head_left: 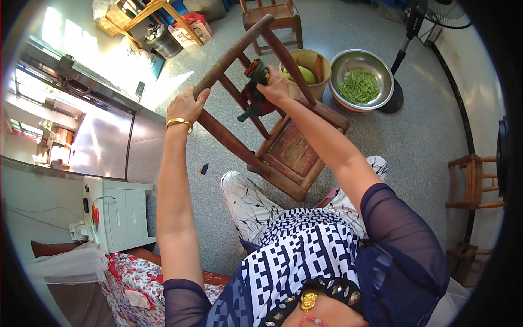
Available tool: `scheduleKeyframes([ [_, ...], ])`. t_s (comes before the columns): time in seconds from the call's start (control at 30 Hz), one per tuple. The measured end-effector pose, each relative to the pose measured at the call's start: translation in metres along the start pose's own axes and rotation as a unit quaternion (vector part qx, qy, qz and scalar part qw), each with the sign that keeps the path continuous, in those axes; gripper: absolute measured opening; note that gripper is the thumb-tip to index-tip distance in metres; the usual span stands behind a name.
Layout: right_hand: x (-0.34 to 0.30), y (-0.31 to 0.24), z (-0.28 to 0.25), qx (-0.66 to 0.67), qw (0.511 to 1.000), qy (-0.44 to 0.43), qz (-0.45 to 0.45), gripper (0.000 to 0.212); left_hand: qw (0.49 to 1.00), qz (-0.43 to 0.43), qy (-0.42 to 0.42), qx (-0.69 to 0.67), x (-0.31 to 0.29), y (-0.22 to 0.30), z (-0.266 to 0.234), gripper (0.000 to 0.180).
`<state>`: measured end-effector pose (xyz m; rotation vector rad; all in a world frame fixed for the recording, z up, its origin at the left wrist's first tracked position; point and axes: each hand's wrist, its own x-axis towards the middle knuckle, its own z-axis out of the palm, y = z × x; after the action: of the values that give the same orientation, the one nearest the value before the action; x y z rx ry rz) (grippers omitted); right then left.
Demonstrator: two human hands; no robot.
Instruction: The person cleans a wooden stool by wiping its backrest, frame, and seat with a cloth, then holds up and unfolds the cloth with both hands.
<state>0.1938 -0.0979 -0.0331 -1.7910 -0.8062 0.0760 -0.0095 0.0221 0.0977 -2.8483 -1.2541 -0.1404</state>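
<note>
I have the chair (pixel 291 150) in front: my left hand (pixel 188 106) curls round its top, my right hand (pixel 275 87) closes on a cloth (pixel 255 96) by its back.

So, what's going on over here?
Someone's bare left hand grips the top rail of a brown wooden chair with a worn seat, near one end. The right hand holds a bunched dark green and red cloth at the chair's back. On the floor beyond the chair stand a round beige bucket, with a rounded green thing inside, and a round shiny metal bowl of slender green pods.
</note>
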Motion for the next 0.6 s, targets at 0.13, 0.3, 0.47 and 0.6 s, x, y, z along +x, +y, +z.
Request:
scheduleKeyframes([
  [0.13,-0.005,-0.003,0.028,-0.054,0.998,0.041,0.01,0.044,1.0,-0.017,-0.008,-0.006,-0.004,0.002,-0.004,0.067],
  [0.3,-0.029,-0.004,0.037,-0.026,0.999,-0.026,0.002,0.045,1.0,-0.02,-0.005,-0.003,-0.002,0.0,-0.002,0.068],
  [0.47,-0.05,0.019,0.024,0.048,0.985,-0.152,-0.066,0.045,1.0,-0.011,0.002,-0.005,-0.002,-0.005,0.001,0.068],
  [0.6,-0.072,0.061,0.0,0.047,0.964,-0.252,-0.066,0.054,1.0,-0.01,0.008,0.006,0.001,-0.004,0.005,0.066],
])
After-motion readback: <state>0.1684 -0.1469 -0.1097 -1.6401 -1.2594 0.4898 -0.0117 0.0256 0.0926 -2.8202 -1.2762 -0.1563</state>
